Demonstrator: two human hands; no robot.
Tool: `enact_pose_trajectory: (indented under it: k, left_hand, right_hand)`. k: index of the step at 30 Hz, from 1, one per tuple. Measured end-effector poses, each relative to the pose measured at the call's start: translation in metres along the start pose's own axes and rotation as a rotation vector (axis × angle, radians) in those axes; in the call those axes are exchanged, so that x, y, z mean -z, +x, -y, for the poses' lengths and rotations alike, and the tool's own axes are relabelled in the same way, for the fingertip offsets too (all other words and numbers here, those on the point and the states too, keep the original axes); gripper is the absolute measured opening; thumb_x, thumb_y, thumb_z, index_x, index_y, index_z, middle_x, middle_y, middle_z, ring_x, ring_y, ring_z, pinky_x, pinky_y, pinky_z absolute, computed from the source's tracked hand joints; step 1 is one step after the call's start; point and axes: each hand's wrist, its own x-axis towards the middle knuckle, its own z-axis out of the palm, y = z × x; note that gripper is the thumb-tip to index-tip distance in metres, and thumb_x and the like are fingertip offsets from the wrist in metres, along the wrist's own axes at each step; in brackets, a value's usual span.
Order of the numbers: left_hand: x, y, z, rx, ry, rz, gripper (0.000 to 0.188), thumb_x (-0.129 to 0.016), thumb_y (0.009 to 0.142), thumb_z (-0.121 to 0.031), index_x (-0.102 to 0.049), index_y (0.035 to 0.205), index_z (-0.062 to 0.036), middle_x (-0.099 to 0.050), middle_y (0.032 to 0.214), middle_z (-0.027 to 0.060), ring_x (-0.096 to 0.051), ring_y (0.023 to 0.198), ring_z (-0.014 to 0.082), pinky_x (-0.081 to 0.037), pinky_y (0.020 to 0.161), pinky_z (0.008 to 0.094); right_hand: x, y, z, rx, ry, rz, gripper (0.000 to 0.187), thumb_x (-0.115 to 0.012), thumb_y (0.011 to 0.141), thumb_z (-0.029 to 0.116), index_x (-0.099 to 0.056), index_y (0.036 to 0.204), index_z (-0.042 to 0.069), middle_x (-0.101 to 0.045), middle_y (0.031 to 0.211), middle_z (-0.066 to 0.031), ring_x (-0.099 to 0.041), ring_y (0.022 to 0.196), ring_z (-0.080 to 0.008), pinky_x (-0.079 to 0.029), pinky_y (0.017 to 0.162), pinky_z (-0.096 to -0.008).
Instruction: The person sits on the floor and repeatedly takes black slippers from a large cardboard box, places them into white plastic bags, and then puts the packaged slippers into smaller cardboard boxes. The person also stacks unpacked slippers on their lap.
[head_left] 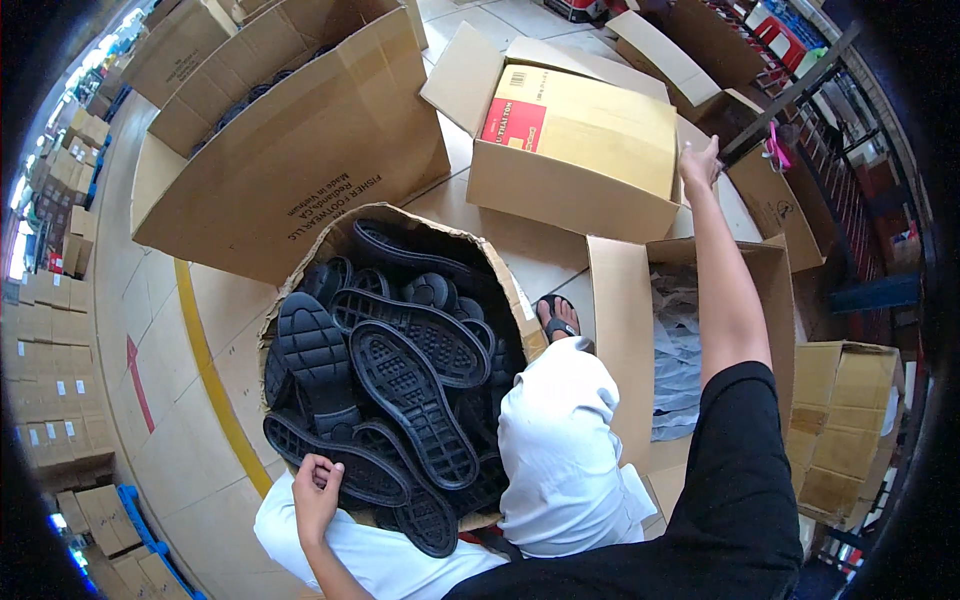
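A cardboard box (285, 290) stands between my legs, heaped with black shoe soles (415, 400) that have ridged and gridded faces. My left hand (318, 492) is at the near left of this box, over the edge of one sole. Its fingers are curled and pressed together; what they hold, if anything, is hidden. Far out to the right reaches my right hand (700, 165), fingers apart, close to the end of a dark metal bar (790, 95) and the corner of an open carton (570, 190). Nothing shows in that hand.
A tall carton (300, 170) with dark contents stands at the far left. Beneath my right arm, an open box (620, 350) holds grey sheet-like pieces (675, 350). A taped carton (842, 430) is at the right. Stacked boxes (60, 350) line the left, beyond a yellow floor line (205, 360).
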Motion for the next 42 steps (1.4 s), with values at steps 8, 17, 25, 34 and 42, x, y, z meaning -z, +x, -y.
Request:
enact_pose_trajectory:
  k: [8,17,25,34,42]
  left_hand:
    - [-0.005,-0.001,-0.011,-0.038,-0.018,-0.007,0.014,-0.063,0.078,-0.010,-0.050,0.076,-0.0031,-0.045,0.058,-0.0017,-0.039,0.054,0.0067,-0.036,0.051,0.0215]
    - [-0.014,-0.003,0.006,-0.151,-0.097,-0.267,0.030,-0.067,0.075,-0.013,-0.047,0.095,-0.0029,-0.053,0.079,0.0077,-0.051,0.069,0.0161,-0.045,0.065,0.0281]
    - [-0.009,-0.006,0.014,-0.112,-0.194,-0.531,0.079,-0.069,0.066,0.003,-0.027,0.131,-0.0092,-0.040,0.111,0.0179,-0.054,0.095,0.0278,-0.050,0.077,0.0312]
    - [0.003,0.017,-0.068,-0.322,-0.821,-0.325,0.043,-0.056,0.074,0.002,-0.050,0.116,-0.0008,-0.052,0.101,0.0094,-0.054,0.082,0.0130,-0.046,0.068,0.0228]
    - [-0.036,0.100,-0.134,-0.531,-0.646,-0.379,0.025,-0.060,0.078,-0.015,-0.062,0.099,-0.0031,-0.062,0.079,0.0053,-0.053,0.054,0.0132,-0.045,0.054,0.0262]
  right_hand:
    - [0.030,-0.047,-0.067,0.265,0.277,0.109,0.039,-0.057,0.080,0.019,-0.053,0.116,0.008,-0.058,0.105,-0.0154,-0.052,0.102,-0.0270,-0.039,0.089,-0.0353]
    - [0.133,-0.206,-0.107,0.950,0.056,0.061,0.021,-0.056,0.079,0.003,-0.061,0.100,0.005,-0.059,0.096,-0.0122,-0.053,0.095,-0.0254,-0.039,0.088,-0.0348]
    - [0.154,-0.282,-0.182,0.589,0.105,0.294,0.020,-0.057,0.080,0.005,-0.059,0.099,0.002,-0.058,0.095,-0.0102,-0.053,0.088,-0.0218,-0.042,0.081,-0.0323]
    - [0.180,-0.288,-0.181,0.666,0.145,0.292,0.020,-0.057,0.077,0.006,-0.060,0.097,0.001,-0.058,0.092,-0.0118,-0.054,0.085,-0.0237,-0.042,0.078,-0.0325]
    - [0.182,-0.304,-0.222,0.593,0.031,0.423,0.022,-0.060,0.077,0.008,-0.059,0.098,0.002,-0.057,0.092,-0.0109,-0.054,0.085,-0.0214,-0.043,0.075,-0.0316]
